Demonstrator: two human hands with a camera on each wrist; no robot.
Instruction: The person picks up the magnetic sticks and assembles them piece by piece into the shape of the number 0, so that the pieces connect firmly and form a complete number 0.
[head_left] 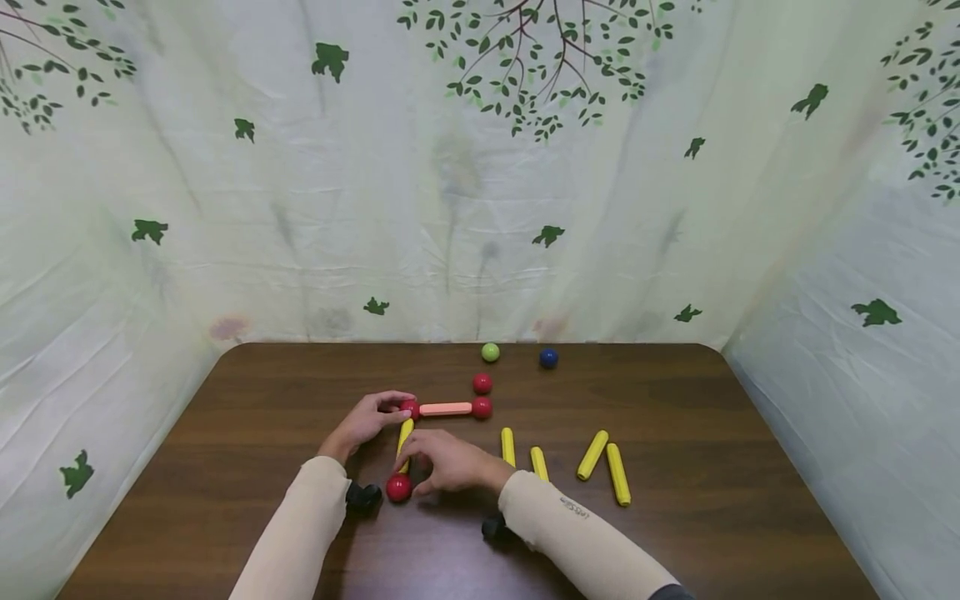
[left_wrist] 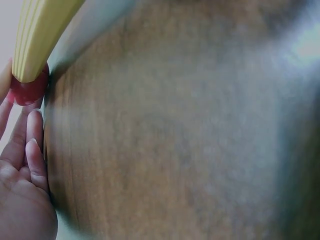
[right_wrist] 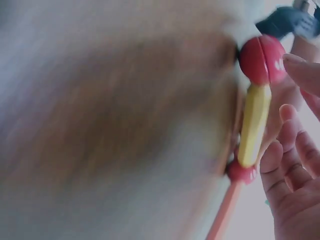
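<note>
On the brown table, a pink stick (head_left: 446, 409) joins a corner red ball (head_left: 410, 408) to another red ball (head_left: 482, 407). From the corner ball a yellow stick (head_left: 406, 433) runs toward the near side and ends at a third red ball (head_left: 398, 487). My left hand (head_left: 367, 425) pinches the corner ball between thumb and fingers. My right hand (head_left: 453, 460) hovers over the yellow stick and near ball, fingers loosely bent. In the right wrist view its thumb lies close beside the near ball (right_wrist: 260, 57); whether it touches cannot be told.
A loose red ball (head_left: 482, 383) sits behind the pink stick's right end. Farther back are a green ball (head_left: 491, 352) and a blue ball (head_left: 549, 358). Yellow sticks (head_left: 592, 455) lie to the right, two partly behind my right arm. Leaf-printed cloth (head_left: 480, 208) hangs behind the table.
</note>
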